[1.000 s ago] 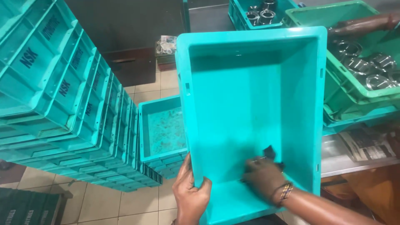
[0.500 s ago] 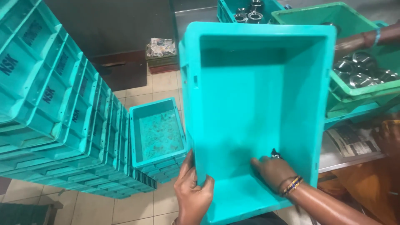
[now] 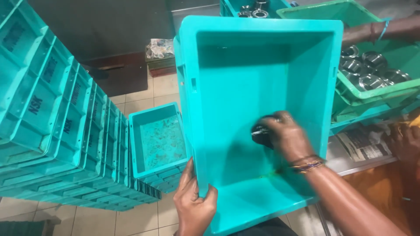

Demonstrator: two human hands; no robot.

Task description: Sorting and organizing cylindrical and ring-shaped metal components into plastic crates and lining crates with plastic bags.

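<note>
Here the right hand [image 3: 286, 137] grips a dark cloth [image 3: 261, 133] inside the teal crate [image 3: 262, 57], whose rim the left hand [image 3: 194, 203] clasps.

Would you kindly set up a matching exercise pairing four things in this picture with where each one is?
Things:
1. left hand
2. right hand
3. metal rings
4. small teal crate

Places:
A. inside the green crate at the upper right
B. on the floor beside the leaning crate stack
C. gripping the near left edge of the big teal crate
D. inside the big teal crate, on a dark object

Pairs: 1-C, 2-D, 3-A, 4-B
</note>
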